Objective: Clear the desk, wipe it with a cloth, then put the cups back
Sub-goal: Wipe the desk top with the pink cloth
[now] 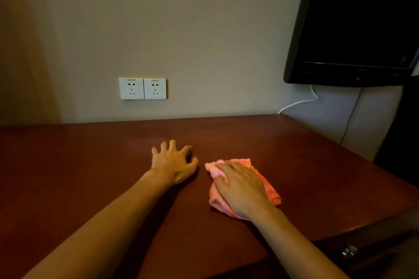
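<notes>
While my right hand (241, 184) lies flat on the pink cloth (269, 184), fingers laid straight over it and pressing it to the desk (90, 165) just right of centre in the frame, I judge the wiping step to be in hand. My left hand (173, 163) is braced on the wood just beside the cloth, fingers spread and arched, tips on the surface, holding nothing. No cups show anywhere in the frame, so I cannot say where they wait.

What worries me first is the cloth itself. It is bunched, with a fold sticking out toward the left hand. Since I only press on it and do not grip it, a fast stroke could let it roll or slip out from under my palm, leaving bare streaks.

Next is the desk's right edge (340, 161), running down the right side of the frame. A wide sweep that way could carry the cloth over it.

Toward the upper right, a white cable (297, 104) and a dark cable (350, 118) hang below the television (353, 29) near the desk's far corner; wiping into that corner might snag them.

The sockets (142, 88) sit low on the wall at centre left, so if the cloth is damp I would keep it off the wall.
</notes>
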`<action>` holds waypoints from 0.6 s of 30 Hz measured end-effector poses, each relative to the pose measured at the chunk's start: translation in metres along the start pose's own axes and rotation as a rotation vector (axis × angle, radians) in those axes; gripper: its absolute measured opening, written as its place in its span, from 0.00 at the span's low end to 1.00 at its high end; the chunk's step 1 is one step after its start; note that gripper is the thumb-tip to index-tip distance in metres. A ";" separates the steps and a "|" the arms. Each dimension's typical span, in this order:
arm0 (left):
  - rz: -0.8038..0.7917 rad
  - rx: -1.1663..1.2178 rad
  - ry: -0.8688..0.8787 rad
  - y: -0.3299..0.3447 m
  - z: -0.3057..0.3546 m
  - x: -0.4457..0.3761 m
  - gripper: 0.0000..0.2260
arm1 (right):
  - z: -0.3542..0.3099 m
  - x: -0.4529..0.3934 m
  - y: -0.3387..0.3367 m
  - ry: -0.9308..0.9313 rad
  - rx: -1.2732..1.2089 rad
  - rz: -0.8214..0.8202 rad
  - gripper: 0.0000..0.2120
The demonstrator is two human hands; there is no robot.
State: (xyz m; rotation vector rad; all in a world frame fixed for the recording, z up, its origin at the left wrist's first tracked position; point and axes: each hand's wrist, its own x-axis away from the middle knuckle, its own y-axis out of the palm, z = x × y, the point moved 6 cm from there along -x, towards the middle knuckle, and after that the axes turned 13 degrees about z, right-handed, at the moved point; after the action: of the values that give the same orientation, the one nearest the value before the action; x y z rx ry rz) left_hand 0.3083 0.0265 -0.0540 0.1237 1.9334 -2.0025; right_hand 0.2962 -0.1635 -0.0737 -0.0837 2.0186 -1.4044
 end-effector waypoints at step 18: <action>-0.041 0.111 -0.002 0.028 -0.007 -0.025 0.30 | 0.035 -0.302 0.141 0.057 0.254 -0.083 0.15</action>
State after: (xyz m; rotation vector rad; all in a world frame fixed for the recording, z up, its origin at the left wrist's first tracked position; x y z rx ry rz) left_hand 0.3387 0.0382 -0.0736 0.1105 1.8374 -2.1365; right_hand 0.5927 -0.0091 -0.0549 -0.0167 1.8829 -1.7224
